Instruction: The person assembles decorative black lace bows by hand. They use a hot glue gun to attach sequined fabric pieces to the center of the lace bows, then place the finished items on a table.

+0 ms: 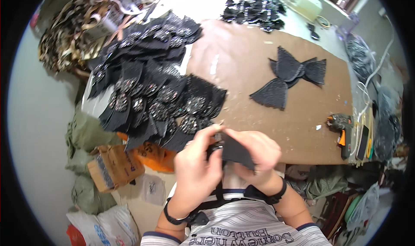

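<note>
Close to my body, over the table's front edge, both hands grip a black fabric bow (237, 153). My left hand (195, 166) pinches its dark, shiny middle between thumb and fingers. On the other side, my right hand (259, 150) holds the cloth, with some of its fingers hidden behind it. Left of my hands lie many black bows with sparkling stone centres (160, 110), heaped in overlapping rows. Farther off to the right, a few plain black bow pieces (298, 71) rest overlapping on the brown board (233, 73).
A glue gun (341, 127) with an orange trigger lies at the board's right edge, its cord running upward. Shiny black trims (255, 12) are piled at the back. Ribbon strips (78, 34) heap up far left. Below stand a cardboard box (114, 166) and sacks (106, 226).
</note>
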{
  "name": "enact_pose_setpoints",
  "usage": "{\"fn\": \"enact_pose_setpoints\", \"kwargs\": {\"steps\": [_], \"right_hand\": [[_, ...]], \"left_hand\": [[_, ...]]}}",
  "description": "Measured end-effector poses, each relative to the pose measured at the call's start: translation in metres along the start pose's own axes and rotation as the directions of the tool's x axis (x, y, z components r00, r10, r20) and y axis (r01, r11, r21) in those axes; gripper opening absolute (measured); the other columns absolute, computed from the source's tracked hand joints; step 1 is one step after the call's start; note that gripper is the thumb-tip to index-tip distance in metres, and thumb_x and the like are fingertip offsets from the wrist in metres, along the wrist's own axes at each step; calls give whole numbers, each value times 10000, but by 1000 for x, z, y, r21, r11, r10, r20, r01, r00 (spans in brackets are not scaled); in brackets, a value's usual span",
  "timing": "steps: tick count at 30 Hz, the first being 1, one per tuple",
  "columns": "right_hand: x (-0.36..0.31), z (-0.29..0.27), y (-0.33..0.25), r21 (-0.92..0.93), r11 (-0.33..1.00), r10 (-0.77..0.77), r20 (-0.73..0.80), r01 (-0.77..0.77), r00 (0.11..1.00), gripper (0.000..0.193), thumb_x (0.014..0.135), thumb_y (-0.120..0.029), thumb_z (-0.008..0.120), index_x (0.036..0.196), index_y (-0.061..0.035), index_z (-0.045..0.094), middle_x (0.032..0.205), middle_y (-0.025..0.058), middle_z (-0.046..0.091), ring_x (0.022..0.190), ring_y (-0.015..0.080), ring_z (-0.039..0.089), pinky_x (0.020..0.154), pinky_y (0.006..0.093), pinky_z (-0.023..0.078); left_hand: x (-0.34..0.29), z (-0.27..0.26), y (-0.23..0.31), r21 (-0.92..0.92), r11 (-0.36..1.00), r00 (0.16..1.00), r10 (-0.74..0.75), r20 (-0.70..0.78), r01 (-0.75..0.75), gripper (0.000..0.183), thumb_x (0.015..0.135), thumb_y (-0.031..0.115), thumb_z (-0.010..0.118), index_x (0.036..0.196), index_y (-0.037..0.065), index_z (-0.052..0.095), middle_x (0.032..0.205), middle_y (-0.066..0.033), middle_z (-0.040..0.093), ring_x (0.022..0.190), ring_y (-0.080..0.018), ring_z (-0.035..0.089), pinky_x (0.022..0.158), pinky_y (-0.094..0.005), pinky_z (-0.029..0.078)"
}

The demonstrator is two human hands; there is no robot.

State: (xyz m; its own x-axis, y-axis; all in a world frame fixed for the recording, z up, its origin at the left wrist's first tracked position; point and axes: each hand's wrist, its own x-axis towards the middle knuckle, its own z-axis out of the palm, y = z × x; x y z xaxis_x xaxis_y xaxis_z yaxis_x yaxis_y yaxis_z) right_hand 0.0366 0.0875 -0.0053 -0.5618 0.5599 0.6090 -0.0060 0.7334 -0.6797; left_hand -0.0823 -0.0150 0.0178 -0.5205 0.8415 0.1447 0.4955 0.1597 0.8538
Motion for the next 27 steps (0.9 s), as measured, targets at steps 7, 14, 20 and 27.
{"fn": "enact_pose_setpoints", "kwargs": {"steps": [7, 14, 20, 27], "right_hand": [[20, -3, 22, 32, 924, 380, 57, -382, 923, 235, 816, -161, 778, 965, -26, 657, 762, 134, 682, 633, 247, 676, 576, 327, 529], [-44, -130, 50, 148, 768, 634, -307, -623, 709, 105, 962, -31, 596, 886, 3, 660, 774, 37, 651, 598, 91, 628, 529, 218, 488], [-113, -289, 93, -808, 306, 240, -446, -503, 862, 337, 958, -293, 633, 991, 42, 659, 894, 136, 642, 810, 216, 626, 710, 370, 486], [-138, -351, 158, -489, 282, 869, -234, -825, 436, 605, 697, -328, 854, 1082, 75, 619, 974, 177, 651, 902, 219, 630, 818, 354, 498]], "left_hand": [[34, -31, -25, 299, 954, 990, 34, -140, 9, 322, 807, 7, 709, 1114, -68, 645, 868, -182, 628, 774, -327, 632, 725, -379, 501], [44, -26, -65, 673, 727, 968, 45, -247, 138, 457, 818, 91, 727, 1255, 49, 602, 1053, -104, 597, 982, -271, 602, 897, -401, 412], [44, 17, 17, 445, 890, 942, 227, -247, -99, 322, 837, -20, 655, 1156, 25, 661, 1031, -103, 646, 966, -236, 620, 869, -361, 469], [117, 184, -2, 645, 749, 968, 245, -54, -153, 458, 813, 215, 750, 1190, 4, 597, 998, -167, 624, 1000, -369, 580, 883, -464, 444]]}}
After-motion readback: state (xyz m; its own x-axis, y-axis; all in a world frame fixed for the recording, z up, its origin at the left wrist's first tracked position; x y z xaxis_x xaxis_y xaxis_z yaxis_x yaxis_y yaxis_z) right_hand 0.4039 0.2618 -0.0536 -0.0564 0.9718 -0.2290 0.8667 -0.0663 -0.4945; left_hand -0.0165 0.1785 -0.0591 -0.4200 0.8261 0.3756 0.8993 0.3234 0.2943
